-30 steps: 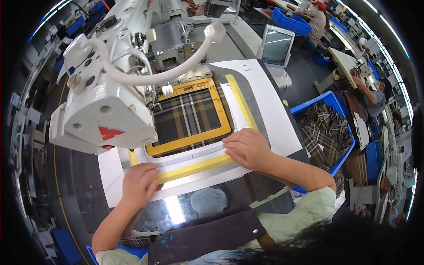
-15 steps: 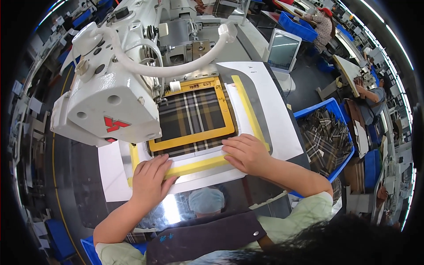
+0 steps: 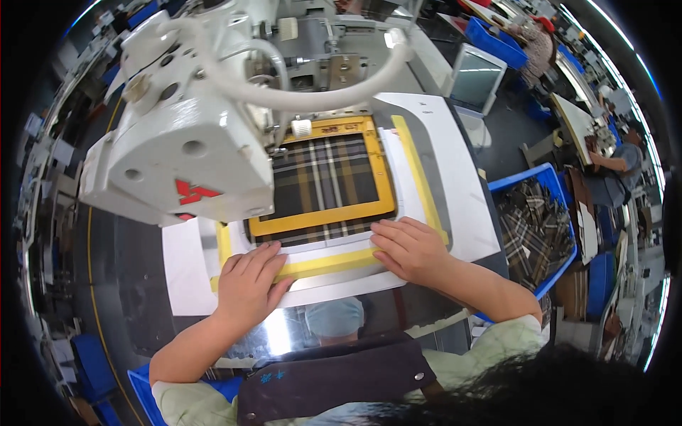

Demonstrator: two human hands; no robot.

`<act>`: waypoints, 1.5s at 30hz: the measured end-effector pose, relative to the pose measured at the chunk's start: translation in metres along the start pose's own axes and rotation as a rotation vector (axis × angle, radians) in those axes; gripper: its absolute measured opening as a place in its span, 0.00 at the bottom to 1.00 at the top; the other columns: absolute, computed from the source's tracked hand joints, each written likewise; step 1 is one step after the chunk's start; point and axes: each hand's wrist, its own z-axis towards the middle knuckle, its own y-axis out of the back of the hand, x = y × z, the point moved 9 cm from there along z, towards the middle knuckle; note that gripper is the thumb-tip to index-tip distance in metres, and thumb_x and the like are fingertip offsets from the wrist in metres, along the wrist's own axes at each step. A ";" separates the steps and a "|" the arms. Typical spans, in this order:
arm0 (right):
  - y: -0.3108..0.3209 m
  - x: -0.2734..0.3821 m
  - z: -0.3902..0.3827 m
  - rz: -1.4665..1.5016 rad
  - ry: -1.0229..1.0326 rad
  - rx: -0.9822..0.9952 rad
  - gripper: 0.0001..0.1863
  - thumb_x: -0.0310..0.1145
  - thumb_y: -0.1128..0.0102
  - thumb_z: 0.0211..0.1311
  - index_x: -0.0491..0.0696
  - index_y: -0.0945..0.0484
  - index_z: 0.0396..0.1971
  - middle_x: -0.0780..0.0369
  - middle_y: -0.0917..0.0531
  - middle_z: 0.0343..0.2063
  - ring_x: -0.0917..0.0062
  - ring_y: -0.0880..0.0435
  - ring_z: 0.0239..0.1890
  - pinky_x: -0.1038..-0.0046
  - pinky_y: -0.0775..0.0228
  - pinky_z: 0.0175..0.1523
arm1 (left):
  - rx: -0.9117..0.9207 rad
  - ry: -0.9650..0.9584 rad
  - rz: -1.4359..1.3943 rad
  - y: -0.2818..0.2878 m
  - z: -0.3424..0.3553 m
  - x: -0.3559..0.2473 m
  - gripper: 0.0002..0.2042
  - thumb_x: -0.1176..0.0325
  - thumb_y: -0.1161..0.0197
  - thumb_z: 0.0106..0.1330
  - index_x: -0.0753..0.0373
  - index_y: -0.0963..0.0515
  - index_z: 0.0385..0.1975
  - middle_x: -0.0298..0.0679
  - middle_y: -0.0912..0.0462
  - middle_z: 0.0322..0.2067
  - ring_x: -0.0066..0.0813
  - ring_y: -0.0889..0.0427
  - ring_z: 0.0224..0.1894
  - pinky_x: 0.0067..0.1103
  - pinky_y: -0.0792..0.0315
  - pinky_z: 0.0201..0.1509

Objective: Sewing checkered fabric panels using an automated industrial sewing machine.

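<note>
A piece of dark plaid fabric [image 3: 341, 170] lies within a yellow clamp frame [image 3: 318, 218], and a strip of it shows past the near edge. Under it is white paper [image 3: 465, 224] edged with yellow tape [image 3: 323, 267]. My left hand [image 3: 249, 282] rests flat on the near left corner of the tape and paper, fingers out toward the fabric's edge. My right hand [image 3: 413, 251] lies at the near right corner, its fingertips beside the fabric and the frame's corner. Both hands are open and hold nothing I can see.
A large white sewing machine head [image 3: 188, 153] overhangs the frame's left side, with a thick white hose [image 3: 312, 99] arching across. A blue bin [image 3: 558, 273] of plaid pieces stands right. Behind it are a screen [image 3: 477, 77] and people at other machines.
The machine, frame and fabric appear slightly farther right in the picture, as the whole view has shifted. Both hands stay at the same corners of the taped paper.
</note>
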 end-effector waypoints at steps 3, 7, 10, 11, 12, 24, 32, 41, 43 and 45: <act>-0.001 0.001 -0.001 -0.007 0.040 -0.052 0.12 0.34 0.36 0.54 0.45 0.21 0.37 0.60 0.18 0.43 0.71 0.19 0.47 0.67 0.28 0.50 | -0.026 0.004 -0.019 -0.002 0.002 0.003 0.18 0.61 0.33 0.53 0.59 0.25 0.43 0.38 0.21 0.49 0.35 0.22 0.51 0.29 0.33 0.49; -0.006 0.004 0.001 -0.008 0.108 -0.097 0.11 0.35 0.37 0.55 0.46 0.22 0.35 0.59 0.19 0.42 0.71 0.20 0.45 0.68 0.29 0.51 | -0.012 -0.049 0.020 0.001 -0.004 0.000 0.17 0.65 0.34 0.53 0.60 0.25 0.43 0.40 0.22 0.51 0.37 0.23 0.51 0.31 0.34 0.51; 0.018 0.018 -0.013 0.090 0.081 -0.119 0.11 0.35 0.37 0.55 0.46 0.22 0.36 0.60 0.18 0.39 0.71 0.19 0.42 0.68 0.28 0.49 | -0.016 -0.066 0.003 -0.002 -0.003 0.004 0.16 0.68 0.36 0.55 0.61 0.25 0.44 0.41 0.22 0.51 0.39 0.24 0.52 0.33 0.35 0.53; 0.025 0.015 -0.024 0.071 0.057 -0.124 0.11 0.35 0.37 0.55 0.46 0.22 0.36 0.60 0.18 0.39 0.71 0.19 0.42 0.68 0.28 0.49 | -0.007 -0.054 -0.012 -0.004 -0.003 0.005 0.16 0.69 0.38 0.56 0.62 0.25 0.45 0.42 0.23 0.51 0.41 0.24 0.52 0.33 0.35 0.54; 0.039 -0.005 -0.039 0.065 -0.126 -0.148 0.09 0.34 0.38 0.55 0.47 0.21 0.35 0.60 0.17 0.37 0.70 0.18 0.41 0.68 0.28 0.48 | 0.002 -0.040 -0.024 -0.007 -0.001 0.007 0.15 0.70 0.39 0.57 0.63 0.25 0.45 0.43 0.23 0.51 0.42 0.25 0.53 0.34 0.36 0.54; 0.112 -0.200 -0.337 -0.274 -1.297 -0.213 0.10 0.35 0.36 0.53 0.45 0.21 0.33 0.56 0.18 0.29 0.63 0.18 0.35 0.66 0.27 0.42 | -0.089 -0.078 -0.001 -0.011 -0.003 0.007 0.12 0.71 0.41 0.59 0.65 0.24 0.43 0.43 0.22 0.49 0.42 0.24 0.50 0.34 0.36 0.55; 0.194 -0.163 -0.226 0.325 -1.050 -0.721 0.11 0.26 0.41 0.62 0.38 0.25 0.43 0.64 0.17 0.34 0.84 0.20 0.36 0.82 0.30 0.42 | -0.033 -0.002 -0.009 -0.001 -0.002 0.006 0.13 0.71 0.40 0.57 0.64 0.24 0.43 0.43 0.22 0.49 0.42 0.24 0.50 0.33 0.35 0.55; 0.095 -0.096 -0.081 1.127 -0.891 -0.221 0.09 0.23 0.43 0.62 0.41 0.22 0.41 0.68 0.18 0.32 0.89 0.22 0.33 0.86 0.30 0.39 | 0.343 0.211 -1.077 -0.038 0.044 -0.019 0.24 0.70 0.42 0.62 0.64 0.34 0.60 0.44 0.26 0.55 0.31 0.23 0.52 0.23 0.29 0.52; 0.065 -0.094 -0.058 1.169 -0.885 -0.093 0.09 0.25 0.42 0.62 0.40 0.22 0.41 0.67 0.17 0.32 0.88 0.21 0.33 0.85 0.29 0.40 | 0.404 0.257 -1.492 -0.056 0.059 -0.028 0.26 0.68 0.47 0.69 0.65 0.43 0.65 0.45 0.25 0.53 0.30 0.22 0.51 0.21 0.27 0.48; 0.027 -0.096 -0.037 1.062 -0.877 0.107 0.11 0.28 0.42 0.62 0.40 0.22 0.42 0.65 0.17 0.32 0.87 0.21 0.34 0.83 0.29 0.42 | 0.409 0.309 -1.495 -0.064 0.063 -0.019 0.23 0.68 0.50 0.71 0.67 0.41 0.63 0.46 0.24 0.50 0.30 0.20 0.49 0.20 0.25 0.46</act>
